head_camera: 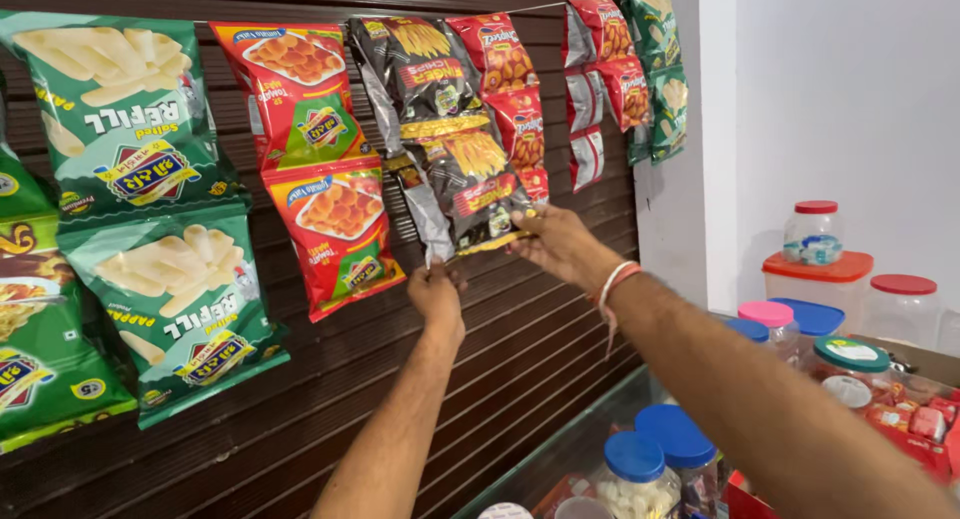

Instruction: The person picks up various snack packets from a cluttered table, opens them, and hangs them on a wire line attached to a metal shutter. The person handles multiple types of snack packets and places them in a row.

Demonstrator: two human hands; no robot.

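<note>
The left hand (437,297) pinches the lower left corner and the right hand (562,244) grips the lower right edge of the lowest shiny black snack packet (470,184), which hangs unseparated from its strip on the brown ribbed wall (560,319).

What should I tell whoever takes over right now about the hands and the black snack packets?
Left hand: pinching the bottom left corner of the lower black snack packet.
Right hand: gripping the same packet's bottom right edge.
The packet hangs as the lower one of a black strip on the brown slatted wall, between the red packets and another red strip. Green packets hang further left.
Done: strip is up on the line and both hands are on its lowest packet.
Left: whether the packet is being pulled off or straightened cannot be told; jars below are untouched.
</note>
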